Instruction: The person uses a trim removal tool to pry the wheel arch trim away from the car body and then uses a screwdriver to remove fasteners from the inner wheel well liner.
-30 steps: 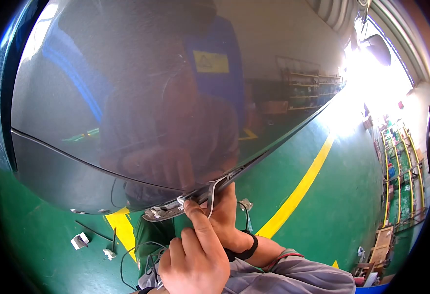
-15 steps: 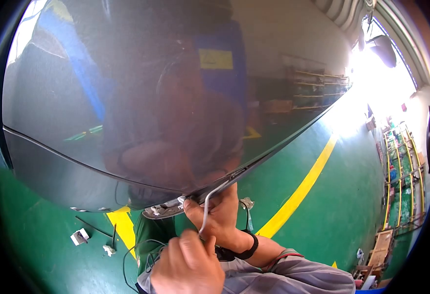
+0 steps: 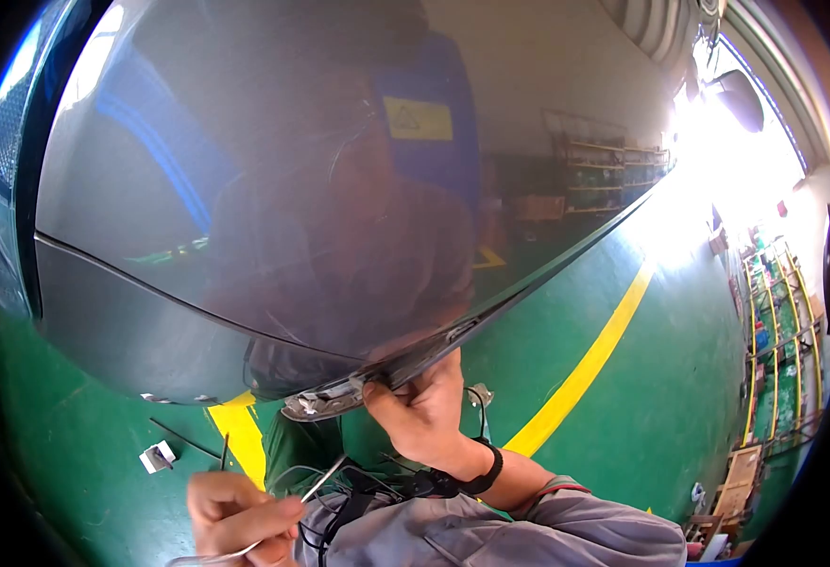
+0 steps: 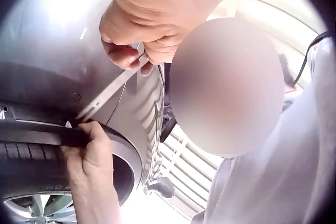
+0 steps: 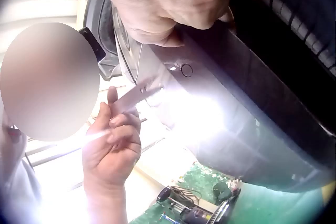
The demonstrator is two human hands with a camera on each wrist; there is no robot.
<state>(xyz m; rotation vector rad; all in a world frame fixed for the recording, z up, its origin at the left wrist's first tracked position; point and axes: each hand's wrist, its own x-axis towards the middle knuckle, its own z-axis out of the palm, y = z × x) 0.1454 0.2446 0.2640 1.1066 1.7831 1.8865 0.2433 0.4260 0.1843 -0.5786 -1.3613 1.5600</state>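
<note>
My left hand (image 3: 245,520), low at the left in the head view, pinches a flat metal pry tool (image 3: 325,477). The tool's notched, forked tip shows in the left wrist view, where the tool (image 4: 113,87) points at the wheel-arch trim (image 4: 47,132). My right hand (image 3: 424,411) grips the edge of this dark trim strip (image 3: 415,364), thumb on the near side; the other fingers are partly hidden behind it. Pale clips (image 3: 306,406) sit along the trim's inner face. Above it spreads the grey car body panel (image 3: 245,189).
The tyre (image 4: 31,166) stands just under the trim. Loose dark cables (image 3: 311,472) lie by the person's lap. On the green floor are a small white box (image 3: 157,457) and a dark rod (image 3: 186,438). Yellow-framed racks (image 3: 778,331) stand far right.
My left hand has drawn back from the trim, down and to the left, taking the pry tool with it. My right hand has kept its grip on the trim.
</note>
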